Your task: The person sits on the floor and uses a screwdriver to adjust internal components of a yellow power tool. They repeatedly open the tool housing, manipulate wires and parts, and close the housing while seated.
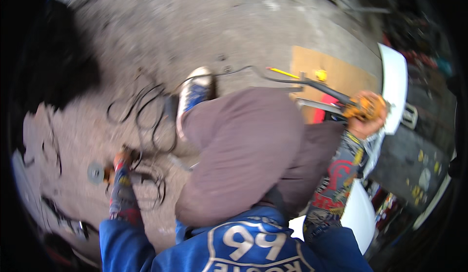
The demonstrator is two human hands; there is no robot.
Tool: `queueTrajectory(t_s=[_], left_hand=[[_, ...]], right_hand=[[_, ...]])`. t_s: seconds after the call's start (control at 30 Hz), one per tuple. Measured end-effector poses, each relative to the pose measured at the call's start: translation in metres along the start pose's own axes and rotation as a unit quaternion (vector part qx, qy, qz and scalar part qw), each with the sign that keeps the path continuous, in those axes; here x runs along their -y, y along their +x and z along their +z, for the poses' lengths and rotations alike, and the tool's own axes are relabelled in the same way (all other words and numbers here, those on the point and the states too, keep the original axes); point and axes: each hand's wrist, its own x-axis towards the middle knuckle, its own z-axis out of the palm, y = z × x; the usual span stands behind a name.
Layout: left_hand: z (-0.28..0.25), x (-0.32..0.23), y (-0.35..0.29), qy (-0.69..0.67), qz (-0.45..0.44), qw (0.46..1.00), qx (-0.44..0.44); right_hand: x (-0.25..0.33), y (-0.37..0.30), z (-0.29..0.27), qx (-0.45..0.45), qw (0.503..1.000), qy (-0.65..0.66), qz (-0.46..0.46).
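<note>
Right grip [366, 127] grasps orange power tool [364, 106]; left grip [122, 158] beside angle grinder [111, 177], can't tell if holding. Keep cord [321, 86] clear of disc [95, 173].

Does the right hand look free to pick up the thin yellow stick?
Probably not: the right hand grips an orange power tool, though the thin yellow stick lies in plain view.

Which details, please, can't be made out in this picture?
Head view:
Left hand: blur obscures what it grips near the round disc.
Right hand: partly hidden by the yellow tool.
Red item: too small and blurred to identify.
Dark shape: lost in shadow, cut off by the lens rim.
</note>
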Motion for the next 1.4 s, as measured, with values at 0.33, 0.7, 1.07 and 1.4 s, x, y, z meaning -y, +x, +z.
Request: queueTrajectory(t_s=[0.33,0.7,1.07,1.4], left_hand=[[-0.218,-0.184,-0.234,-0.433,0.478,0.697,-0.314],[-0.160,-0.402,-0.586,-0.197,0.765,0.588,-0.174],[-0.125,-0.426,-0.582,-0.304,0.707,0.621,-0.150],[-0.125,-0.422,-0.587,-0.297,0.716,0.613,-0.155]], right_hand=[[-0.046,-0.003,0.049,-0.010,0.992,0.126,-0.001],[-0.032,-0.012,0.037,-0.067,0.978,0.193,-0.051],[-0.020,-0.022,0.046,-0.130,0.966,0.205,-0.084],[-0.025,-0.019,0.040,-0.134,0.961,0.226,-0.089]])
